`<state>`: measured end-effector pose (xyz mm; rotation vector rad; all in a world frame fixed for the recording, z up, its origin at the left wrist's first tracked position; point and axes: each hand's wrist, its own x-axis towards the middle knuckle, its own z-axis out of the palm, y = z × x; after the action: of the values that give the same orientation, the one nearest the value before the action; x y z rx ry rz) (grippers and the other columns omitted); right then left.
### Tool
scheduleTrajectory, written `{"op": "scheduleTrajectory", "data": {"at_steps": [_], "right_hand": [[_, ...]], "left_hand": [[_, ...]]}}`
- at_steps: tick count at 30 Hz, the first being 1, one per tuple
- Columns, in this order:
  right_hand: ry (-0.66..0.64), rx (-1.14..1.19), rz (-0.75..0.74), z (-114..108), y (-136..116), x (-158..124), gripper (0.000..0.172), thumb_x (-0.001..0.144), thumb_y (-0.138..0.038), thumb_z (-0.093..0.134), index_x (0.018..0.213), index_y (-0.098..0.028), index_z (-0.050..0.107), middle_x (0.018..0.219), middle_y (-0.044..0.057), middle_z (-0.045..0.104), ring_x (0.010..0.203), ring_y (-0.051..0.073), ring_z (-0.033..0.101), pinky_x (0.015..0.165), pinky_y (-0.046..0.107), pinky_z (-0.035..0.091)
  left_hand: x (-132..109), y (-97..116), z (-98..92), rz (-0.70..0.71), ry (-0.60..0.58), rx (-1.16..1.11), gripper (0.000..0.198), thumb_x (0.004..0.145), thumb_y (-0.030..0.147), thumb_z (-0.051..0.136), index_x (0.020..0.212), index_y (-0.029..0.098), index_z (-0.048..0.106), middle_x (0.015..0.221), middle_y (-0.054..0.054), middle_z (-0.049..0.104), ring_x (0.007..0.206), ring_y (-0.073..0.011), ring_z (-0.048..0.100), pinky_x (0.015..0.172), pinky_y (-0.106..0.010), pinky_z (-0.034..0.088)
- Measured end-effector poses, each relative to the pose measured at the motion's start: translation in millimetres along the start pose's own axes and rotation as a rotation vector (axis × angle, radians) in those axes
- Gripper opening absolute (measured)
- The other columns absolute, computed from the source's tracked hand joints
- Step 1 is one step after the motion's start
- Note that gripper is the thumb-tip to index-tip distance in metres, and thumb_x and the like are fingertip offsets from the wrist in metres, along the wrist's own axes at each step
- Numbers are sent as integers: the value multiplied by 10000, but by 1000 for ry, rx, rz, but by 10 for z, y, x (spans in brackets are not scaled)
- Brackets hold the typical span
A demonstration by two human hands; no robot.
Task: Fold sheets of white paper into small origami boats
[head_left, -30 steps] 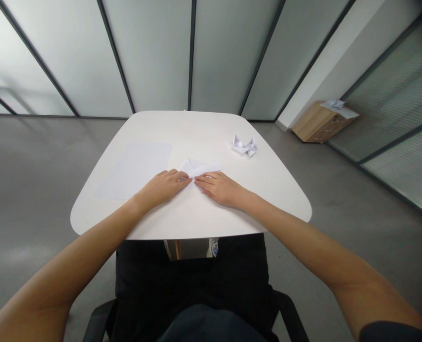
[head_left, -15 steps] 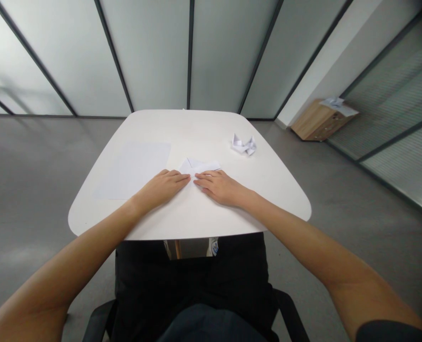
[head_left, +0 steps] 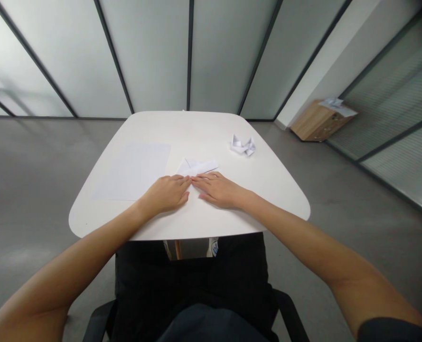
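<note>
**Hand state.** The left hand [head_left: 164, 194] and the right hand [head_left: 220, 190] lie palm down on the table, flat and open, with the fingers extended and held close together. Neither hand forms a pinch or a grip. The hands point inward toward each other, and the left fingertips [head_left: 186, 178] sit just beside the right fingertips [head_left: 195, 178], at the centre of the work area.

**Workpiece.** A folded white paper sheet [head_left: 196, 166] lies flat on the table directly ahead of the fingertips. Its long folded band runs toward the upper right, and a pointed flap shows at its upper left. The fingertips of both hands rest on its near edge; the white paper is hard to separate from the white tabletop, so the exact extent of the contact cannot be determined.

**Surroundings.** The work surface is a white rounded-corner table [head_left: 200, 225]. A flat white paper sheet [head_left: 132, 172] lies left of the left hand, and a small crumpled-looking folded white paper model [head_left: 242, 146] stands toward the far right. Beyond the table, a low light-wood cabinet [head_left: 317, 124] stands on the grey floor [head_left: 36, 166], with loose white paper [head_left: 333, 102] on top.
</note>
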<state>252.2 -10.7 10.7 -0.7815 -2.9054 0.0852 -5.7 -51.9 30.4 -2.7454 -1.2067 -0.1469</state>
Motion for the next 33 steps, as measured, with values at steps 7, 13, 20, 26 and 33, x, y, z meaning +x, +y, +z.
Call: {"op": "scheduleTrajectory", "data": {"at_steps": [7,13,20,26,33], "right_hand": [[-3,98,66,-34,45,-22,682,1053,-600,497,1645,-276,394,1678,61,436,1567,304,374,1276,509,290],[-7,97,108,-42,133,-94,689,1055,-618,472,1638,-258,401,1686,74,419,1588,294,339,1295,525,270],[-14,86,194,-42,299,-200,689,1058,-619,446,1637,-249,396,1690,99,406,1587,309,341,1316,581,202],[4,93,260,-56,511,-349,655,1065,-573,440,1632,-247,397,1682,115,421,1575,323,365,1307,626,179],[84,46,306,-65,657,-336,504,1084,-507,416,1464,-224,587,1526,124,617,1441,315,540,1261,601,252]], "left_hand": [[-34,11,54,10,-8,35,496,1054,313,423,1487,102,544,1522,-174,601,1364,-287,605,1060,-416,531],[-34,-2,75,4,-8,11,495,1063,324,416,1484,104,555,1528,-179,594,1371,-292,602,1073,-427,523],[-32,-4,71,-5,-19,6,502,1066,334,403,1505,135,541,1541,-163,587,1371,-280,603,1076,-421,520],[-39,-24,75,-1,-25,-12,514,1067,344,392,1515,138,536,1559,-152,572,1396,-283,582,1077,-431,522],[-44,-30,57,-7,-24,-21,519,1057,343,408,1514,133,538,1546,-141,589,1386,-281,591,1077,-440,532]]}}
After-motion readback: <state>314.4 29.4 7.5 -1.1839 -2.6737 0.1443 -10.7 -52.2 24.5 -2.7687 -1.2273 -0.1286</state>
